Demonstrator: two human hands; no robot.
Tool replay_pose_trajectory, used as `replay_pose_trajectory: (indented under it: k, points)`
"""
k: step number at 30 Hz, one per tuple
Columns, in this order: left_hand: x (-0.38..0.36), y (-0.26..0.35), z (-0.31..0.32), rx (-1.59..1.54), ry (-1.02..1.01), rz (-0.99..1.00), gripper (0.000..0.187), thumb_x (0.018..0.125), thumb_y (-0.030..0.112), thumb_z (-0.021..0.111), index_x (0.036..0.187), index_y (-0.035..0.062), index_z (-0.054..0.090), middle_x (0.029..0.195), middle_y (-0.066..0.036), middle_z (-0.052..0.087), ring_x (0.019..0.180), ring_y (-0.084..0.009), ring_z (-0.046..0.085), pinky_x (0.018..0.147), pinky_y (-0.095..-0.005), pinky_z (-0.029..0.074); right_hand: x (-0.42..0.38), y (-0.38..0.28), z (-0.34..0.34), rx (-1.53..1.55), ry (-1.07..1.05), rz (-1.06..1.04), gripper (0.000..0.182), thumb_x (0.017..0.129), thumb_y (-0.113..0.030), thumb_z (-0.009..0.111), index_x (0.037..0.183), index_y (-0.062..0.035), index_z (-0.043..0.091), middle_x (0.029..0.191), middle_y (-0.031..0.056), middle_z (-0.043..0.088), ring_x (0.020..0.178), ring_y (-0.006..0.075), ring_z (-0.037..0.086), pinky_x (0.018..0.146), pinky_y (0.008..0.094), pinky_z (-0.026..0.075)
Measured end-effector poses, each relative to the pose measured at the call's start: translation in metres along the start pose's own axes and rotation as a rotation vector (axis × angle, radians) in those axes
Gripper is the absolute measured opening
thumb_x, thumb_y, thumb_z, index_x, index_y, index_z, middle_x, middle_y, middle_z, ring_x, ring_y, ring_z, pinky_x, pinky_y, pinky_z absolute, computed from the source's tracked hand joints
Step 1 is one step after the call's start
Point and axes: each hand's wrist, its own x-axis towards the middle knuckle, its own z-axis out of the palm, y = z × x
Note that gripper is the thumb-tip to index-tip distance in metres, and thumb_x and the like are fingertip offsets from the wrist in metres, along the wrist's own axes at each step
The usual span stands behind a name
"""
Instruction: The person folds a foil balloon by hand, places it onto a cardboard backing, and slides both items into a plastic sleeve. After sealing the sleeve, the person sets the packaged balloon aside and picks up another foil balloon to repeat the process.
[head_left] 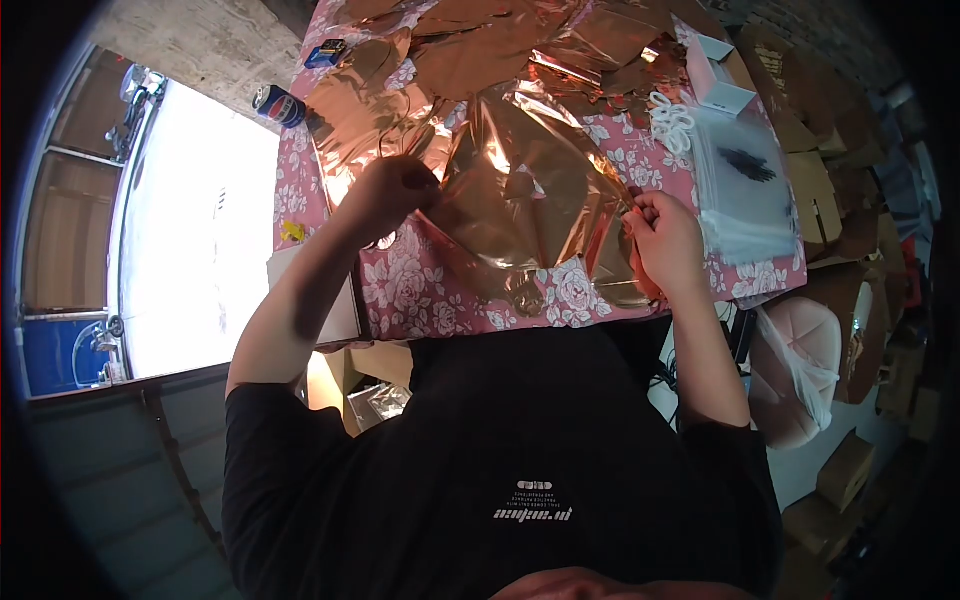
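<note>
A flat, uninflated rose-gold foil balloon [545,205] is spread in front of me over the table's near side, creased and shiny. At its left edge my left hand [395,188] is closed, the fingers curled in shadow on the foil. My right hand [664,235] pinches the right edge between thumb and fingers. More copper-coloured foil pieces [480,50] lie overlapping beyond it, covering much of the table's far part.
The table has a pink floral cloth [405,280]. At left stand a Pepsi can [279,106], a small blue box [325,54] and a yellow scrap [292,231]. Toward the right lie white loops of cord [671,124], a white box [718,76] and clear plastic bags [745,215]. A plastic-wrapped stool [800,365] stands beside the table.
</note>
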Motion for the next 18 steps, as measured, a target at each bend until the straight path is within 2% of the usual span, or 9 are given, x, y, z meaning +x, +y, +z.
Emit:
replay_pose_trajectory:
  k: [2, 4, 8, 10, 12, 14, 15, 17, 18]
  points:
    - [-0.005, 0.020, -0.007, -0.376, 0.042, 0.132, 0.013, 0.098, 0.013, 0.079, 0.104, 0.0016, 0.074, 0.092, -0.006, 0.075, 0.085, -0.0120, 0.068, 0.077, -0.0312, 0.055, -0.001, 0.004, 0.002, -0.034, 0.036, -0.055, 0.018, 0.093, -0.011, 0.080, 0.107, -0.0010, 0.074, 0.082, 0.0114, 0.072, 0.072, 0.0261, 0.069, 0.068, 0.0391, 0.054]
    - [-0.004, 0.021, -0.012, -0.423, 0.158, 0.238, 0.018, 0.099, 0.007, 0.077, 0.115, 0.0012, 0.069, 0.097, -0.004, 0.072, 0.084, -0.0106, 0.067, 0.074, -0.0280, 0.054, -0.001, 0.003, 0.001, -0.047, 0.037, -0.059, 0.018, 0.093, -0.012, 0.080, 0.106, -0.0012, 0.074, 0.082, 0.0115, 0.072, 0.072, 0.0265, 0.069, 0.069, 0.0395, 0.054]
    - [-0.014, 0.037, -0.016, -0.598, 0.148, 0.219, 0.028, 0.100, 0.004, 0.075, 0.126, 0.0017, 0.063, 0.100, -0.004, 0.070, 0.082, -0.0102, 0.066, 0.072, -0.0271, 0.053, -0.001, 0.002, 0.000, -0.045, 0.044, -0.082, 0.018, 0.093, -0.013, 0.081, 0.106, -0.0018, 0.074, 0.084, 0.0119, 0.073, 0.073, 0.0278, 0.069, 0.070, 0.0405, 0.055]
    - [-0.027, 0.047, -0.012, 0.051, 0.374, 0.238, 0.032, 0.103, 0.004, 0.073, 0.132, 0.0039, 0.059, 0.099, -0.005, 0.070, 0.081, -0.0111, 0.067, 0.072, -0.0282, 0.055, -0.001, 0.000, -0.002, -0.039, 0.035, -0.069, 0.019, 0.093, -0.013, 0.081, 0.106, -0.0019, 0.074, 0.085, 0.0120, 0.073, 0.075, 0.0279, 0.069, 0.071, 0.0406, 0.055]
    - [-0.029, 0.048, -0.013, 0.116, 0.410, 0.255, 0.035, 0.101, 0.005, 0.075, 0.133, 0.0058, 0.059, 0.099, -0.006, 0.071, 0.079, -0.0127, 0.067, 0.071, -0.0298, 0.056, -0.002, -0.001, -0.002, -0.032, 0.022, -0.055, 0.019, 0.092, -0.013, 0.081, 0.106, -0.0019, 0.074, 0.087, 0.0121, 0.073, 0.076, 0.0280, 0.069, 0.071, 0.0407, 0.055]
    - [-0.026, 0.050, -0.017, -0.237, 0.192, 0.189, 0.047, 0.098, 0.007, 0.079, 0.139, 0.0043, 0.057, 0.110, -0.007, 0.071, 0.092, -0.0148, 0.069, 0.082, -0.0305, 0.057, -0.001, -0.001, -0.002, -0.035, 0.029, -0.061, 0.020, 0.091, -0.012, 0.082, 0.107, -0.0018, 0.074, 0.088, 0.0123, 0.072, 0.077, 0.0279, 0.069, 0.072, 0.0404, 0.055]
    - [-0.025, 0.053, -0.019, -0.237, 0.193, 0.188, 0.047, 0.098, 0.007, 0.079, 0.139, 0.0043, 0.057, 0.110, -0.007, 0.071, 0.092, -0.0148, 0.069, 0.082, -0.0305, 0.057, -0.001, -0.001, -0.002, -0.035, 0.028, -0.063, 0.020, 0.091, -0.012, 0.082, 0.107, -0.0018, 0.074, 0.088, 0.0123, 0.072, 0.077, 0.0279, 0.069, 0.072, 0.0404, 0.055]
    - [-0.025, 0.061, -0.022, -0.668, -0.075, 0.127, 0.064, 0.096, 0.003, 0.081, 0.152, 0.0074, 0.051, 0.113, -0.006, 0.066, 0.108, -0.0144, 0.066, 0.091, -0.0284, 0.054, -0.002, -0.002, -0.001, -0.039, 0.026, -0.044, 0.021, 0.090, -0.011, 0.082, 0.107, -0.0018, 0.074, 0.088, 0.0124, 0.072, 0.078, 0.0279, 0.069, 0.073, 0.0403, 0.055]
    - [-0.025, 0.053, -0.021, -0.668, -0.075, 0.127, 0.064, 0.096, 0.003, 0.081, 0.152, 0.0074, 0.051, 0.113, -0.006, 0.066, 0.108, -0.0144, 0.066, 0.091, -0.0284, 0.054, -0.002, -0.003, -0.001, -0.039, 0.027, -0.045, 0.021, 0.090, -0.011, 0.082, 0.107, -0.0018, 0.074, 0.088, 0.0124, 0.072, 0.078, 0.0279, 0.069, 0.073, 0.0403, 0.055]
